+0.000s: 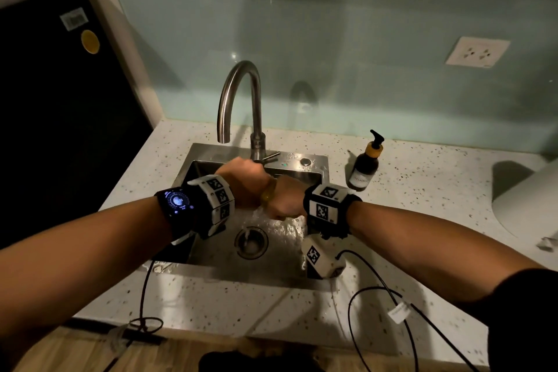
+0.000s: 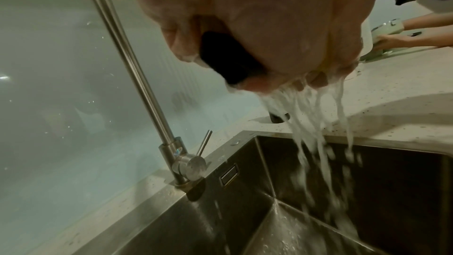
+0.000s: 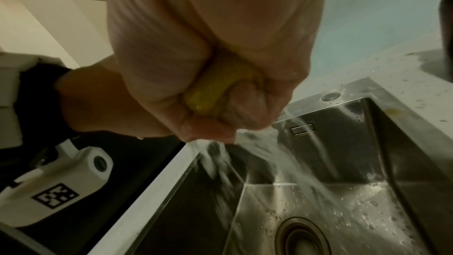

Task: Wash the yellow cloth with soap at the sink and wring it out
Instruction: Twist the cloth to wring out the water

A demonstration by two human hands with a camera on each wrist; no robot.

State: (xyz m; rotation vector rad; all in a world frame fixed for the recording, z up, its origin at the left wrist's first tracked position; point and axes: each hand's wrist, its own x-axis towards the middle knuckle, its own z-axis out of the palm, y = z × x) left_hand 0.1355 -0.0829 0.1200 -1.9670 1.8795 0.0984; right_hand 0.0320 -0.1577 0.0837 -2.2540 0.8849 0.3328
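Observation:
Over the steel sink my two hands meet, fists close together. Between them shows a short twisted piece of the yellow cloth. My left hand grips one end and my right hand grips the other. In the right wrist view the fingers of my right hand curl tightly round a wad of the yellow cloth. Water streams from under my left hand into the sink. Most of the cloth is hidden inside the fists.
The curved faucet stands behind my hands, its lever pointing right. A dark pump soap bottle stands on the speckled counter, right of the sink. Cables trail over the front edge. Another person's hand rests on the counter.

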